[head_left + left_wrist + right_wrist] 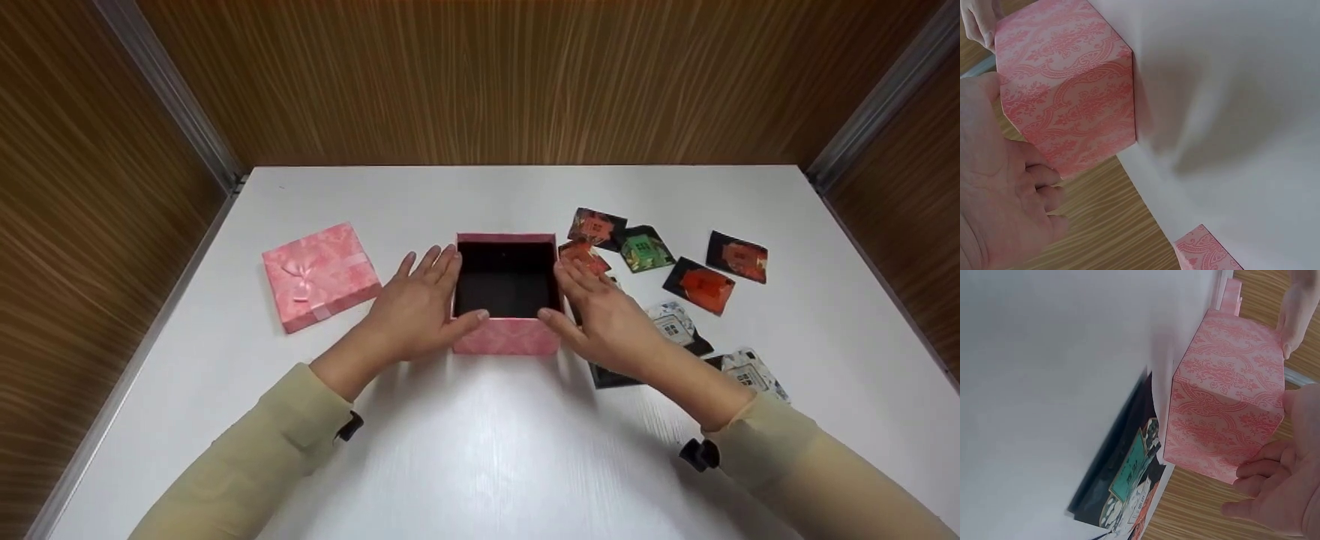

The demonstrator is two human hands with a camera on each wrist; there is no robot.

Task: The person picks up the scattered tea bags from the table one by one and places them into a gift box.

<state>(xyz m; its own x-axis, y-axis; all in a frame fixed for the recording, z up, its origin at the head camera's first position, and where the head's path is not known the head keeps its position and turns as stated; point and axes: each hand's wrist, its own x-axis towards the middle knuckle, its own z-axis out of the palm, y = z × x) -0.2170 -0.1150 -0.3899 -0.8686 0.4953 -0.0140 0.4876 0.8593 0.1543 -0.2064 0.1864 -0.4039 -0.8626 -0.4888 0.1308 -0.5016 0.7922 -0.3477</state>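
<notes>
Lidless pink box [506,337] midway between desk [487,442] left and right edges. My left grip [412,315] and right grip [609,319] unclenched, straight-fingered against its sides. Steadying it, I judge; next probably calls for lifting clear evenly.

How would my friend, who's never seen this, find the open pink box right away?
Look at the big white table, near its middle. Between the person's bare left hand and bare right hand stands a pink patterned box with straight sides. It's open on top and black inside, while the square pink lid off to the person's left has a ribbon bow.
</notes>
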